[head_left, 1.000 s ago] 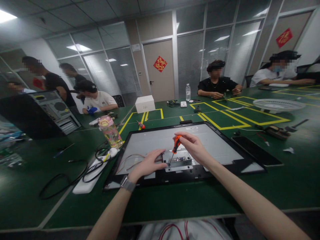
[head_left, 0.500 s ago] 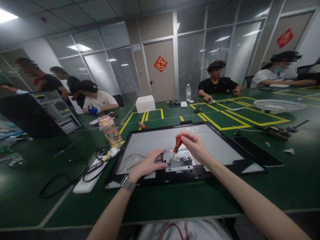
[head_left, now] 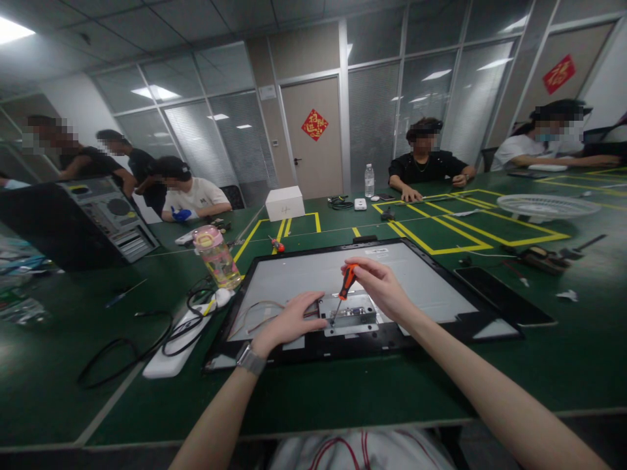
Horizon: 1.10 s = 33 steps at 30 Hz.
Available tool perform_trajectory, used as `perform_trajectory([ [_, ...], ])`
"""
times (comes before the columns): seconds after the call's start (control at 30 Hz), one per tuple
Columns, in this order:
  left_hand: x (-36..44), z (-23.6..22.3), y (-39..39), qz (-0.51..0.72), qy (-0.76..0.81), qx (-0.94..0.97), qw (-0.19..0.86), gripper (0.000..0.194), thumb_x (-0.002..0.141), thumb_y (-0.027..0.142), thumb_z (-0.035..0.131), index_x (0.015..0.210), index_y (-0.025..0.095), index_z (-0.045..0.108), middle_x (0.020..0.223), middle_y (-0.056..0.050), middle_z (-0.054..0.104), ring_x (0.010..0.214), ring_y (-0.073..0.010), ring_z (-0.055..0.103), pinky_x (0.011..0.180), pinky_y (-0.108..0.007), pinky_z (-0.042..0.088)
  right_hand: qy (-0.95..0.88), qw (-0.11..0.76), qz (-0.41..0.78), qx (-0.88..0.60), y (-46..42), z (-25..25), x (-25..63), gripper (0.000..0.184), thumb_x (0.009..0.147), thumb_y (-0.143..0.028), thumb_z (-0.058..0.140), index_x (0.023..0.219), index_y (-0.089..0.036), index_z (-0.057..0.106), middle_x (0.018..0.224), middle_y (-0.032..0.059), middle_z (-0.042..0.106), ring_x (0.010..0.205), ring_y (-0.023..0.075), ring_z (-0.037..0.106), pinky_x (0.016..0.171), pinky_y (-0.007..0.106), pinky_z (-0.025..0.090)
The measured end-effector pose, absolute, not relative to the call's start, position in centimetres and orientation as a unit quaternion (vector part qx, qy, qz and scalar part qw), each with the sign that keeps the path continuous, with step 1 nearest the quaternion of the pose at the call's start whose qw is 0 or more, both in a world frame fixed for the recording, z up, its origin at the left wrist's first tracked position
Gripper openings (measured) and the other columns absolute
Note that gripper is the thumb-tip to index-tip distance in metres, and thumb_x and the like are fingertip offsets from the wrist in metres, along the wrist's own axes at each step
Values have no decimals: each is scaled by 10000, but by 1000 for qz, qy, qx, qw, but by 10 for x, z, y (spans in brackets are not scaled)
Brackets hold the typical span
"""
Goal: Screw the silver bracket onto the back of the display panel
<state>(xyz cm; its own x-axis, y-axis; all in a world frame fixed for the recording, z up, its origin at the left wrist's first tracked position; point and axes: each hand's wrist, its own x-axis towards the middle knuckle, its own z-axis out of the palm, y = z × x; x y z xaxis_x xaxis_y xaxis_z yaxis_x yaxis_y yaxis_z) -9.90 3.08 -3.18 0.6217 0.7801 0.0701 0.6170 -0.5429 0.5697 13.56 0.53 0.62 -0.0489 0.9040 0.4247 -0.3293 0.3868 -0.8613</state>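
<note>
A screen panel [head_left: 416, 281] with a grey back and black frame lies on the green table. Near its front edge sits a metal bracket [head_left: 365, 318] with a small circuit board. My right hand [head_left: 385, 287] grips the handle of an orange-and-black screwdriver [head_left: 347, 282] between thumb and fingers. The driver leans slightly, its tip down at the bracket's left part. My left hand [head_left: 292, 320] lies on the panel, thumb and fingers apart, touching the bracket's left side. Thin cables [head_left: 255, 316] run beside it, partly hidden under the hand.
On the left are a pink-lidded bottle [head_left: 218, 261], a white power strip [head_left: 171, 349] with black cables and a computer tower [head_left: 98, 222]. A black phone-like slab [head_left: 504, 297] lies to the right. A white box [head_left: 285, 203] stands behind. Several people are around the table.
The screwdriver's handle has shifted very slightly to the left and stands a little more upright. My left hand keeps its place on the panel.
</note>
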Motion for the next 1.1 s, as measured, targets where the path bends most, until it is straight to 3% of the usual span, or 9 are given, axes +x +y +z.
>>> perform_trajectory([
  [0.47,-99,-31,30,165,402,865,249,676,808,521,612,1389,241,409,1446,-66,417,1329,-253,371,1127,-376,258,-518,644,496,-268,6,3,136,207,710,-408,747,871,-278,741,845,4,712,818,174,637,893,384,443],
  [0.77,-98,-30,30,164,406,863,253,680,800,513,621,1389,245,411,1449,-63,415,1327,-261,373,1127,-393,263,-522,616,552,-207,1,11,137,164,770,-388,691,884,-273,718,895,23,700,932,194,627,935,402,428],
  [1.1,-98,-30,29,164,404,864,253,682,800,523,618,1387,243,413,1453,-66,411,1334,-265,363,1130,-399,256,-501,618,559,-235,4,8,137,242,725,-389,736,940,-279,732,932,31,712,960,196,619,982,415,397],
])
